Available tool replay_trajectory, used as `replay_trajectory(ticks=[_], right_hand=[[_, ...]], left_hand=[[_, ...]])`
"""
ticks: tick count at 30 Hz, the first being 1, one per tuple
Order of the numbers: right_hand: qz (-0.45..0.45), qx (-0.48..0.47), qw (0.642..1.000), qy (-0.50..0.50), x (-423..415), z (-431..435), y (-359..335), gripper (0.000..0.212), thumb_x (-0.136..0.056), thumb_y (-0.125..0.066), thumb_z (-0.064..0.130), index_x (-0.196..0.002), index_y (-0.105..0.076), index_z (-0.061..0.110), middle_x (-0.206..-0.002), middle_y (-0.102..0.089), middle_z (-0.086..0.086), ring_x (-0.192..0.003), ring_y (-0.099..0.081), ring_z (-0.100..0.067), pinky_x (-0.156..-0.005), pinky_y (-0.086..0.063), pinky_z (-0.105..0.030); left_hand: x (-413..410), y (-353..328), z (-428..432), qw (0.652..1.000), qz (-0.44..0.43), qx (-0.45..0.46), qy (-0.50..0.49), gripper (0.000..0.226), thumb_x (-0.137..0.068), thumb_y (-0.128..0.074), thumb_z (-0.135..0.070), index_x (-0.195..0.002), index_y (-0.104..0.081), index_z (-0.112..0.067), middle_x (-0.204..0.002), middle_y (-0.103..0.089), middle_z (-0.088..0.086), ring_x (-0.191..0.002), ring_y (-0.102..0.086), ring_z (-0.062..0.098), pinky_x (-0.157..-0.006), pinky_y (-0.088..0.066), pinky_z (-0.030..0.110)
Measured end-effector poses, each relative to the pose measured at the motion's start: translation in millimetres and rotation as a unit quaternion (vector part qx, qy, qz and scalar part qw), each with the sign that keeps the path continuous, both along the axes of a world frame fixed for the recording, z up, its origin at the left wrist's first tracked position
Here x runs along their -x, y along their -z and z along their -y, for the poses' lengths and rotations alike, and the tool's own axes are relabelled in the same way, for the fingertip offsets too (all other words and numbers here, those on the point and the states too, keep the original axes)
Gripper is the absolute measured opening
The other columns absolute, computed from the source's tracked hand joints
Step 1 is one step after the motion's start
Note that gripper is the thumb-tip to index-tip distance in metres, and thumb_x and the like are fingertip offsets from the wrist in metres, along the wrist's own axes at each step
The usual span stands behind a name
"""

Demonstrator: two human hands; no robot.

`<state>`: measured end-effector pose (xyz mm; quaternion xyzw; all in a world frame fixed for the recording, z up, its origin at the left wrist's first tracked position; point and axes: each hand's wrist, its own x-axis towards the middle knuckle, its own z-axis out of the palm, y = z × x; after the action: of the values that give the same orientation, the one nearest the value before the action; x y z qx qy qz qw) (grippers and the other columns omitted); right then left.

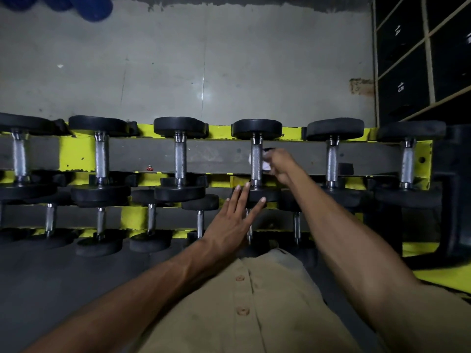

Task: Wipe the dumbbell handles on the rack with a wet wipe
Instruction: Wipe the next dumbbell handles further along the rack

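Observation:
A yellow rack (pixel 76 156) carries a top row of several black dumbbells with knurled steel handles, and smaller ones on a lower tier. My right hand (pixel 280 165) holds a white wet wipe (pixel 265 166) wrapped against the handle (pixel 256 159) of the fourth dumbbell from the left. A bit of the wipe shows on the handle's left side too. My left hand (pixel 234 220) lies flat with straight fingers on that dumbbell's near black head (pixel 270 196).
Neighbouring handles stand at left (pixel 180 159) and right (pixel 332 159). A grey wall (pixel 191 67) rises behind the rack. Dark numbered lockers (pixel 413 59) stand at the right. Blue objects (pixel 94 6) sit at top left. A small red thing (pixel 149 168) lies on the rack.

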<state>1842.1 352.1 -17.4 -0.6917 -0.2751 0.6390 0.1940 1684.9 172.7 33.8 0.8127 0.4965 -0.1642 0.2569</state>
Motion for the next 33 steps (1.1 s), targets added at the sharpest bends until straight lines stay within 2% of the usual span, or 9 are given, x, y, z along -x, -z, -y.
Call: replay_trajectory(ticks=[6,10,12,16,19,21,24,30,33], right_hand=[[-0.223,0.064,0.952,0.197,19.2,-24.5,-8.2,0.035,-0.106,-0.030,0.018,-0.106,-0.063,0.008,-0.101,-0.074,-0.018,-0.090,-0.071,-0.035,-0.086,-0.054,-0.054],[-0.157,0.002,0.955,0.251,29.7,-10.3,-5.9,0.025,-0.103,-0.039,0.008,-0.094,-0.061,0.010,-0.080,-0.071,-0.012,-0.066,-0.070,-0.022,-0.066,-0.056,-0.041],[-0.018,-0.110,0.960,0.258,35.3,2.8,-3.7,0.023,-0.095,-0.056,0.002,-0.076,-0.059,0.015,-0.063,-0.064,0.000,-0.053,-0.057,-0.010,-0.057,-0.047,-0.031],[0.259,-0.343,0.901,0.064,37.9,22.9,-5.2,0.008,-0.089,-0.064,0.006,-0.084,-0.063,0.012,-0.090,-0.064,0.000,-0.077,-0.054,-0.013,-0.062,-0.042,-0.023],[0.367,-0.470,0.779,-0.193,26.3,28.9,-7.6,0.010,-0.093,-0.061,0.007,-0.099,-0.065,0.014,-0.104,-0.058,0.000,-0.092,-0.049,-0.014,-0.060,-0.039,-0.019],[0.406,-0.503,0.678,-0.349,14.6,31.9,-7.1,0.021,-0.092,-0.063,0.008,-0.110,-0.069,0.015,-0.115,-0.062,0.001,-0.102,-0.050,-0.018,-0.064,-0.045,-0.025],[0.392,-0.448,0.619,-0.512,5.5,33.9,-18.1,0.021,-0.091,-0.064,0.012,-0.110,-0.069,0.018,-0.113,-0.065,0.000,-0.100,-0.061,-0.022,-0.070,-0.056,-0.039],[0.282,-0.288,0.656,-0.638,9.5,30.4,-44.7,0.013,-0.091,-0.058,0.019,-0.093,-0.071,0.020,-0.090,-0.071,-0.006,-0.079,-0.065,-0.025,-0.066,-0.051,-0.033],[0.239,-0.248,0.741,-0.576,-4.5,29.6,-61.8,0.024,-0.088,-0.057,0.008,-0.101,-0.076,0.014,-0.104,-0.074,-0.006,-0.096,-0.067,-0.022,-0.076,-0.050,-0.031]], left_hand=[[-1.0,-0.2,1.2,1.000,-0.005,-0.006,-0.002,0.105,-0.095,-0.048,0.005,-0.161,0.029,-0.025,-0.159,0.044,0.025,-0.152,0.031,0.046,-0.129,-0.012,0.056],[0.4,2.0,1.6,1.000,-0.002,-0.015,0.003,0.107,-0.094,-0.048,0.006,-0.161,0.030,-0.026,-0.159,0.044,0.025,-0.152,0.031,0.046,-0.129,-0.013,0.057],[0.6,3.2,2.1,1.000,0.001,-0.017,0.000,0.107,-0.094,-0.047,0.006,-0.161,0.030,-0.026,-0.160,0.044,0.025,-0.152,0.031,0.046,-0.129,-0.013,0.057],[-0.5,3.9,3.7,1.000,0.005,-0.022,-0.007,0.106,-0.096,-0.049,0.003,-0.161,0.030,-0.026,-0.160,0.043,0.025,-0.152,0.031,0.046,-0.128,-0.013,0.056],[-1.1,5.1,4.0,1.000,0.008,-0.026,-0.008,0.109,-0.095,-0.052,0.004,-0.160,0.031,-0.026,-0.159,0.046,0.024,-0.152,0.033,0.045,-0.128,-0.013,0.056],[-0.6,5.5,3.9,1.000,0.010,-0.025,-0.008,0.111,-0.095,-0.053,0.004,-0.160,0.031,-0.026,-0.159,0.046,0.024,-0.152,0.033,0.045,-0.129,-0.015,0.057],[0.2,4.4,3.8,1.000,0.012,-0.027,-0.006,0.110,-0.094,-0.053,0.003,-0.161,0.029,-0.026,-0.160,0.044,0.025,-0.153,0.030,0.046,-0.128,-0.017,0.057],[-0.8,6.2,6.9,0.998,0.033,-0.038,-0.028,0.113,-0.095,-0.062,-0.003,-0.163,0.025,-0.026,-0.162,0.041,0.023,-0.154,0.029,0.044,-0.130,-0.012,0.056],[-6.0,0.0,9.8,0.998,0.036,-0.056,-0.013,0.104,-0.098,-0.059,-0.012,-0.165,0.021,-0.020,-0.162,0.039,0.025,-0.154,0.030,0.042,-0.130,-0.004,0.056]])
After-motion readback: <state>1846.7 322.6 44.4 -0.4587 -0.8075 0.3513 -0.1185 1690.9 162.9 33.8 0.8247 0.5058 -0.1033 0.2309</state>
